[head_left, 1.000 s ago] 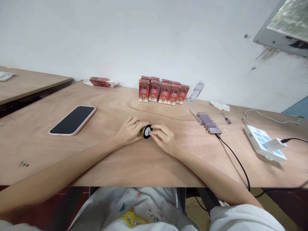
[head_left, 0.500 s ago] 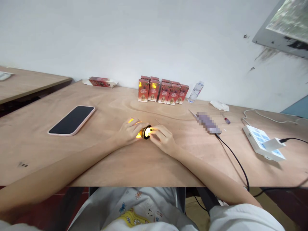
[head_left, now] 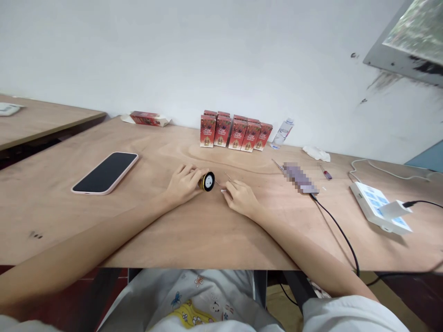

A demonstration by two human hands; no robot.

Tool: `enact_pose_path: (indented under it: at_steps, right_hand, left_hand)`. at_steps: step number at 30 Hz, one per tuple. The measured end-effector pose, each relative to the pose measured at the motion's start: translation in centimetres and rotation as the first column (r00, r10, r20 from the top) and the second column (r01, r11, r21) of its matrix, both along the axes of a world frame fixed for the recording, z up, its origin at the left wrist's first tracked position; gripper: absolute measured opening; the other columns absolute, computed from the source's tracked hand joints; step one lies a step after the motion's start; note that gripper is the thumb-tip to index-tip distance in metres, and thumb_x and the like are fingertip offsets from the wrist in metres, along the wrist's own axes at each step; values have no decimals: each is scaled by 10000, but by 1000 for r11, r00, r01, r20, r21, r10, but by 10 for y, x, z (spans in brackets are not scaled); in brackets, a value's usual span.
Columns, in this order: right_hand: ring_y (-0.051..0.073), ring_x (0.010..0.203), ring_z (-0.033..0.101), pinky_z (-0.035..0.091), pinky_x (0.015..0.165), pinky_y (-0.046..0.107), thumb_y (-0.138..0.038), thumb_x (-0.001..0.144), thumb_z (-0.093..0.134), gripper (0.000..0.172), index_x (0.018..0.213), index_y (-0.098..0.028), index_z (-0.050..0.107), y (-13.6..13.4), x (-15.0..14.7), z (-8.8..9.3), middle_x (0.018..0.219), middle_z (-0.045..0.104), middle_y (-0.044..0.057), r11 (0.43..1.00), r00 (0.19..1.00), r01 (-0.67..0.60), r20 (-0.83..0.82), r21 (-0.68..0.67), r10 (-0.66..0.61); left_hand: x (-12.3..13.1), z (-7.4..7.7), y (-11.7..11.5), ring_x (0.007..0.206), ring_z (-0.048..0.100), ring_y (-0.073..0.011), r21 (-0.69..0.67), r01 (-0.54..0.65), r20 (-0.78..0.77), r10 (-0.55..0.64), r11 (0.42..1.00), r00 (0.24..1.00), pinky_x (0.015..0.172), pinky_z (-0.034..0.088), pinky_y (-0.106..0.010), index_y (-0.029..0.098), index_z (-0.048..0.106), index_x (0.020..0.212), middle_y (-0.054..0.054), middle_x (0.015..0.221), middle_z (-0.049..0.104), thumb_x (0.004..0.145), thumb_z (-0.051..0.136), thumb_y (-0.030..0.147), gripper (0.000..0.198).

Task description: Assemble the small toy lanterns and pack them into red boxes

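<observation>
My left hand (head_left: 184, 184) is wrapped round a small gold and black lantern-like object (head_left: 208, 181), whose round base with a white centre faces right. The object is unlit. Just to its right, my right hand (head_left: 239, 197) has its thumb and fingers pinched on a small white piece (head_left: 223, 190), from which a thin strip points toward the base. A small thin metal piece (head_left: 227, 175) lies behind the right fingertips.
Several red boxes (head_left: 238, 133) stand by the wall, beside a clear bottle (head_left: 282, 133). A phone (head_left: 105, 173) lies left. On the right are a blurred phone (head_left: 299, 177) with a black cable, a small screwdriver (head_left: 326, 173) and a white power strip (head_left: 379, 206).
The yellow glow has gone out. My right hand has drawn back from the object's base, and a gap shows between them. My left hand still holds the object.
</observation>
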State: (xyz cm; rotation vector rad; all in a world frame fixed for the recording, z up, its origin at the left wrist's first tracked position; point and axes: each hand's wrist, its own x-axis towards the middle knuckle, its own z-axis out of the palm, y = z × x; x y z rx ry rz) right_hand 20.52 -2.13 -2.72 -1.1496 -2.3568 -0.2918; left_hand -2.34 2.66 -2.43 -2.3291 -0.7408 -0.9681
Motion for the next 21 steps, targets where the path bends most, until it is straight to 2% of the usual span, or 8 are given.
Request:
enact_pose_path:
  at_steps: [3, 6, 11, 15, 21]
  right_hand:
    - [197, 804, 604, 446, 706, 287, -136, 927, 457, 176, 978, -154, 624, 4, 2, -1, 816, 689, 73, 1000, 988, -21, 156, -17, 23]
    - [180, 753, 579, 413, 669, 275, -141, 951, 432, 210, 895, -159, 633, 6, 2, -1, 752, 672, 66, 998, 963, -48, 266, 28, 39]
    - [171, 709, 552, 381, 619, 277, -130, 956, 417, 250, 809, -164, 616, 7, 2, -1, 720, 650, 60, 988, 931, -111, 359, 108, 65]
    - [170, 711, 553, 393, 622, 273, -116, 937, 421, 233, 800, -167, 603, 6, 3, -3, 722, 638, 57, 978, 948, -131, 310, 162, 75]
    - [173, 724, 582, 447, 630, 272, -77, 884, 425, 194, 886, -158, 602, 1, 2, 1, 739, 657, 51, 961, 985, -170, 62, 220, 160]
  left_hand:
    - [1, 1, -1, 833, 593, -239, 44, 23, -19, -22, 999, 1000, 696, 406, -354, 143, 599, 1116, -99, 907, 708, 888, 522, 348, 317]
    - [2, 3, -3, 844, 590, -237, 49, 32, -27, -31, 998, 999, 706, 403, -350, 149, 599, 1126, -92, 904, 709, 900, 499, 331, 307]
    - [3, 4, -3, 837, 584, -240, 76, 50, -38, -47, 996, 998, 695, 397, -348, 138, 595, 1134, -100, 891, 704, 912, 479, 340, 322]
    - [3, 3, -3, 837, 587, -241, 57, 60, -30, -59, 997, 998, 694, 400, -349, 135, 599, 1124, -104, 878, 701, 904, 496, 328, 310]
    - [5, 0, -7, 816, 596, -217, 30, 115, 50, -117, 993, 992, 704, 414, -336, 156, 579, 1131, -88, 884, 702, 870, 565, 337, 318]
